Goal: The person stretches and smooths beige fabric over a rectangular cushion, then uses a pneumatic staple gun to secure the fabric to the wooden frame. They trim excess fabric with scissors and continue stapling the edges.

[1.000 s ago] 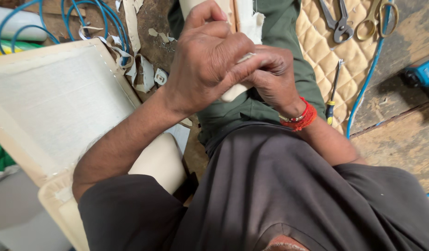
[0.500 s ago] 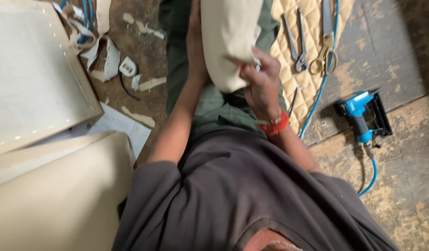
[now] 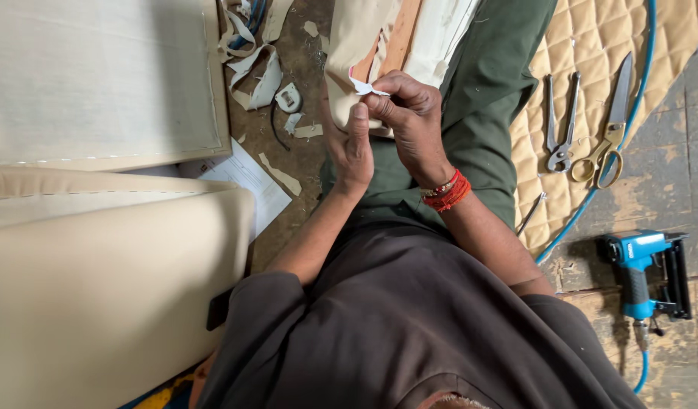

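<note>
A cream upholstered piece [image 3: 356, 45] with a bare wooden strip [image 3: 400, 42] rests on my lap, over green trousers. My left hand [image 3: 353, 148] grips its cream fabric edge from below, fingers pointing up. My right hand [image 3: 409, 113], with red thread bands at the wrist, pinches a small white scrap [image 3: 364, 87] at that same edge. The two hands touch each other.
On a tan quilted pad [image 3: 591, 53] to the right lie pliers [image 3: 559, 144] and scissors [image 3: 610, 136]. A blue air stapler [image 3: 640, 265] with a blue hose [image 3: 584, 204] sits on the worn floor. Cream cushion panels [image 3: 99, 288] fill the left; fabric scraps [image 3: 266, 68] and paper [image 3: 247, 178] lie between.
My view has swung, bringing the cushion panels and the stapler further into sight. My hands stay on the cream piece; the left hand has slid from clasping over it to its lower edge.
</note>
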